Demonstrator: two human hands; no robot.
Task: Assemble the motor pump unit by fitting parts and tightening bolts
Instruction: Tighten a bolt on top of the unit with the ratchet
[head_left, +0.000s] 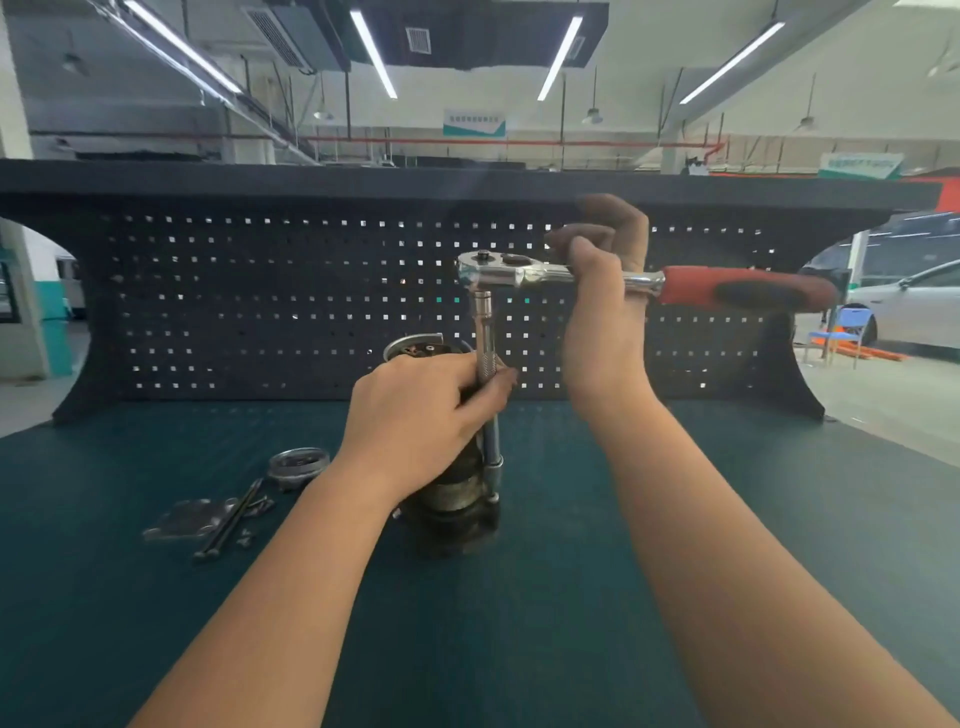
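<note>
My left hand (421, 415) wraps around the long metal bar (487, 364) that hangs down from my ratchet wrench (519, 273), and the grip is closed tight on the bumpy part of that bar. My right hand (605, 280) holds the shiny neck of the wrench, fingers curled over the top and thumb below, so that grip is closed on the wrench too. The red and black handle (748, 287) sticks out to the right, past my hand. The wrench lies flat and high up, and the bar goes straight down to a socket (493, 475) at the bottom. The socket sits at the right side of the motor pump unit (452, 499), which stands upright in the middle of the green worktop (571, 597), mostly hidden behind my left hand. A round metal top (413, 345) peeks out above my knuckles. To the left of the unit lie a round metal cap (298, 465), a flat metal plate (189, 518), two long bolts (231, 522) and some small screws (245, 538). A dark board with holes (260, 312) stands behind the worktop.
</note>
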